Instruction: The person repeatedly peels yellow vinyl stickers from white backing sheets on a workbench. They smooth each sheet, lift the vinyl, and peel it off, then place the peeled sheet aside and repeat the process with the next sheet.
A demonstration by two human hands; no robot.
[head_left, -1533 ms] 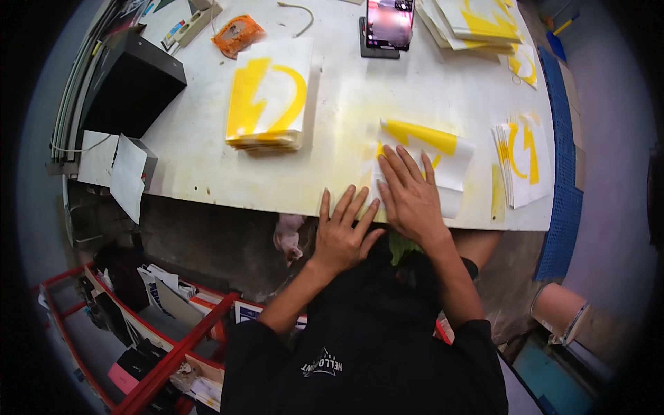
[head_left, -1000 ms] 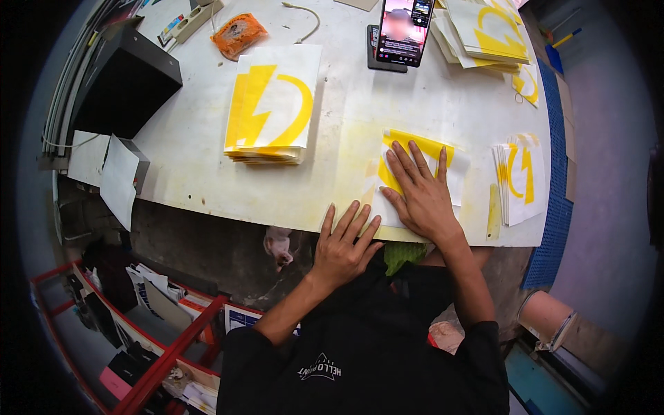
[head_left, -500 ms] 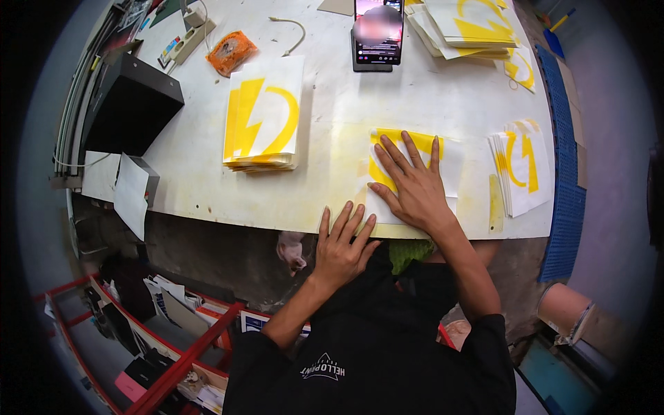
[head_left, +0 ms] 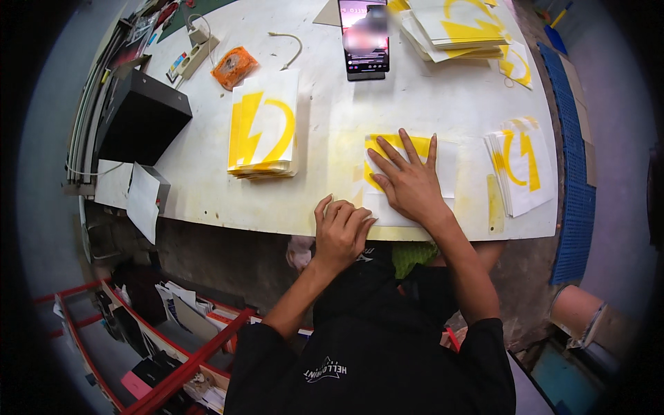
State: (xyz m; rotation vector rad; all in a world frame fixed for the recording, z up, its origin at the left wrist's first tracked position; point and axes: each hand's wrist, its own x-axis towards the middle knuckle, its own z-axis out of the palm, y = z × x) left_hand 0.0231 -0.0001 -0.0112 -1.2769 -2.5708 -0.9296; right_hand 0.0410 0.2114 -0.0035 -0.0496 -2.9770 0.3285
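Observation:
My right hand [head_left: 415,183] lies flat with spread fingers on a white paper piece with a yellow print [head_left: 443,166], near the table's front edge. Its palm and fingers cover much of the print. Just left of the paper, my left hand [head_left: 339,228] rests at the table edge with its fingers curled together. The index fingertip and thumb come close to the paper's lower left corner; whether anything is between them is hidden. A stack of white and yellow printed paper pieces [head_left: 266,128] sits to the left. Another fanned pile [head_left: 522,166] lies to the right, beside a yellow strip [head_left: 495,203].
A phone on a stand [head_left: 365,41] is at the far middle of the white table [head_left: 207,200]. More printed pieces [head_left: 456,31] are stacked far right. An orange packet [head_left: 234,68], a power strip [head_left: 194,59] and a black box [head_left: 142,114] stand left. A red-framed rack [head_left: 180,373] is below.
The fingers of my left hand have curled in from a spread pose. My right hand stays flat on the paper. The whole view has shifted slightly.

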